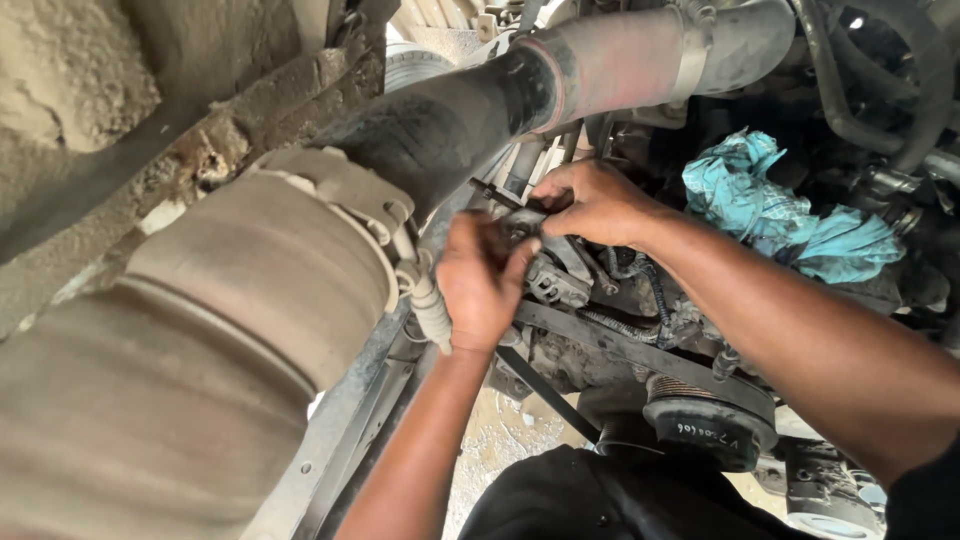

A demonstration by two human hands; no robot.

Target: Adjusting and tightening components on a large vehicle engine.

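The fingers of the left hand [480, 285] are curled and close together, and their tips press on a small grey metal part [527, 228] of the engine. The fingers of the right hand [590, 203] are bent down over the same part from above; whether they pinch it or only rest on it, I cannot tell, because the knuckles hide the tips. The two hands almost touch each other. The metal part sits in the middle of the engine bay, just above a metal bracket [556, 284] and near a black belt [620, 345] which runs down to a dark pulley [708, 428]. To the left of the left hand there is a big dusty pipe [230, 300] with a metal clamp [350, 195], and a black hose [450, 115] goes up from it. To the right of the right forearm a turquoise rag [780, 210] lies crumpled on the engine.
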